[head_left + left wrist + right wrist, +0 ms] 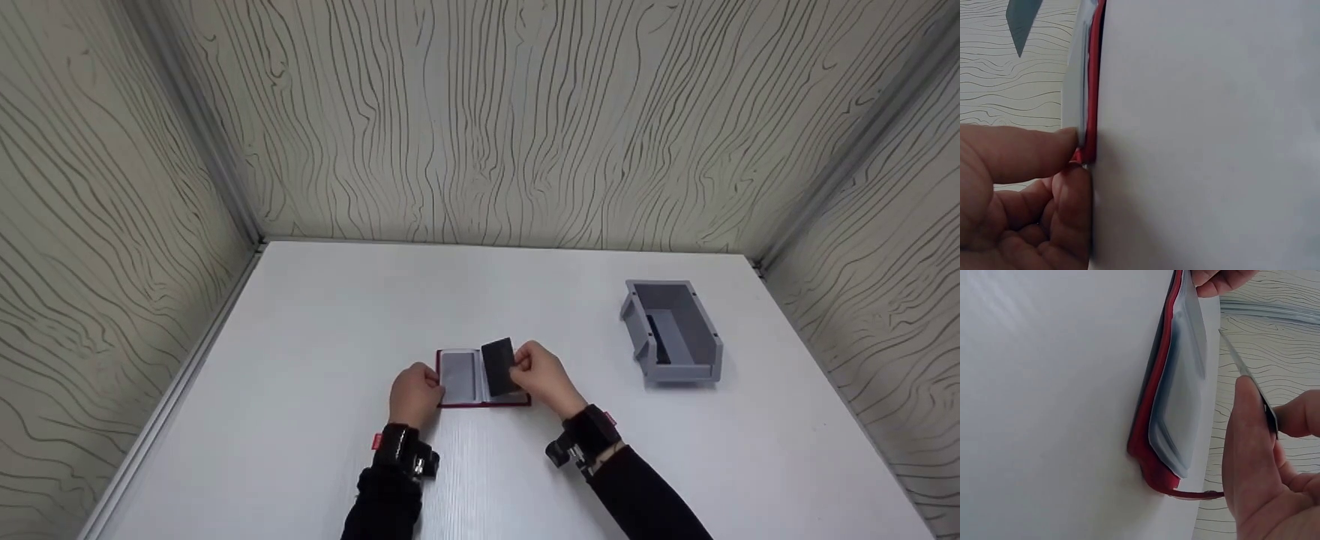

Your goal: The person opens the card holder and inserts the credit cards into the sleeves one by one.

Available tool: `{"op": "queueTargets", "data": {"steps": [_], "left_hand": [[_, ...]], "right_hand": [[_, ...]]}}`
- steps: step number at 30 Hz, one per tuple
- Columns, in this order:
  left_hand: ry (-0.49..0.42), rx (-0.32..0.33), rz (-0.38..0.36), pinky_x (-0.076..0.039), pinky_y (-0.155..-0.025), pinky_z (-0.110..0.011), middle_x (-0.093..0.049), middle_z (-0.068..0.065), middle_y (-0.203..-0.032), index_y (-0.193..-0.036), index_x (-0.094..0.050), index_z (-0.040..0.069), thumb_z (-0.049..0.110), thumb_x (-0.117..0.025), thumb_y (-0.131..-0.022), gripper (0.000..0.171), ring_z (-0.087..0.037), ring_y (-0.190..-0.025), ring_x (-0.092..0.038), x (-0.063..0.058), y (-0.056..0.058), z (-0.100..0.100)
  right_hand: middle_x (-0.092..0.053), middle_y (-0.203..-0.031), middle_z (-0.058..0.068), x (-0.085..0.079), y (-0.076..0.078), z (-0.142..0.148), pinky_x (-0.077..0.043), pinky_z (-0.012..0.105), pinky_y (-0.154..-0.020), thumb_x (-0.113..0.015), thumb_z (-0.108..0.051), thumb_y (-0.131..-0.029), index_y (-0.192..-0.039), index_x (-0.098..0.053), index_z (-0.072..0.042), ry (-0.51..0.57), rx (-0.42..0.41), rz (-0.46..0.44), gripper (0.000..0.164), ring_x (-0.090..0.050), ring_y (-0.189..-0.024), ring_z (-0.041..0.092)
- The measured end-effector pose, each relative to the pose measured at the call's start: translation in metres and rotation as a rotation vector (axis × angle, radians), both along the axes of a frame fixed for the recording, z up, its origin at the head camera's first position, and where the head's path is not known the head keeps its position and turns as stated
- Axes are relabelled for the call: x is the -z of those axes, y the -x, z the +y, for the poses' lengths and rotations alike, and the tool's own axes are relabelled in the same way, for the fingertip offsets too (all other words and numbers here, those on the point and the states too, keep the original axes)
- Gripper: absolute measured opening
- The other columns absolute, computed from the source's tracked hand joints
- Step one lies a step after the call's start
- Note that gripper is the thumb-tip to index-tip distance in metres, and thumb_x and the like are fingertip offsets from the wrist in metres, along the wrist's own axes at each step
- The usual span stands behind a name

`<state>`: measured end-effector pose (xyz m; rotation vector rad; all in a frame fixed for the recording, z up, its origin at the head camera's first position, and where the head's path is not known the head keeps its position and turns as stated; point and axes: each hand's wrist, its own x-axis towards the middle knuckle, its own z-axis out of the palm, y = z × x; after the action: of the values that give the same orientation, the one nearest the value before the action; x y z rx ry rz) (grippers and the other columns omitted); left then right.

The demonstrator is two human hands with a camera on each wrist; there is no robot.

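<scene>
A red card holder (458,377) with clear plastic sleeves lies spread on the white table. My left hand (414,395) grips its left edge; in the left wrist view the thumb lies over the sleeve and the fingers sit at the red cover (1093,90). Between thumb and fingers, my right hand (545,376) pinches a black card (497,366), tilted over the holder's right side. The right wrist view shows that card (1247,374) nearly edge-on, raised apart from the clear sleeves (1182,405). A red strap (1199,495) sticks out from the cover.
A grey plastic bin (679,372) stands to the right on the table (337,300), with a thin black item (658,339) inside along its left wall. Wood-grain-patterned panels (480,127) with grey metal corner posts enclose the table at the back and sides.
</scene>
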<state>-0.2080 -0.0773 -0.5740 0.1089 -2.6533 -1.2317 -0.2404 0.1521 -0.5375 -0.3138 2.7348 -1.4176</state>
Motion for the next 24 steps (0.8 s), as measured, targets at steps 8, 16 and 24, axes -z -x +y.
{"op": "queueTargets", "data": {"steps": [8, 16, 24], "left_hand": [[0.004, -0.003, 0.016, -0.048, -0.064, -0.039, -0.062, -0.004, -0.069, -0.079, -0.063, 0.0, -0.001, -0.07, -0.072, 0.011, -0.022, -0.066, -0.058, -0.001, -0.001, 0.0], [0.001, -0.003, -0.001, -0.048, -0.066, -0.039, -0.061, -0.004, -0.07, -0.08, -0.063, 0.0, 0.0, -0.071, -0.072, 0.011, -0.022, -0.067, -0.058, 0.0, -0.001, 0.0], [0.005, -0.004, 0.004, -0.048, -0.066, -0.04, -0.061, -0.004, -0.07, -0.081, -0.063, 0.0, -0.001, -0.071, -0.072, 0.012, -0.022, -0.067, -0.058, 0.0, 0.0, 0.0]], "right_hand": [[-0.054, -0.074, 0.0, 0.003, 0.002, -0.007, -0.042, 0.029, -0.06, -0.062, 0.0, -0.075, -0.088, -0.054, -0.004, -0.025, 0.002, -0.031, 0.015, -0.05, -0.066, 0.014], [-0.051, -0.073, 0.0, 0.008, 0.004, -0.013, -0.041, 0.028, -0.059, -0.063, -0.001, -0.075, -0.087, -0.054, -0.003, -0.056, -0.008, -0.053, 0.015, -0.048, -0.065, 0.014], [-0.051, -0.073, 0.0, 0.011, 0.007, -0.016, -0.038, 0.025, -0.051, -0.063, -0.003, -0.075, -0.086, -0.054, -0.004, -0.065, -0.001, -0.112, 0.014, -0.046, -0.059, 0.013]]}}
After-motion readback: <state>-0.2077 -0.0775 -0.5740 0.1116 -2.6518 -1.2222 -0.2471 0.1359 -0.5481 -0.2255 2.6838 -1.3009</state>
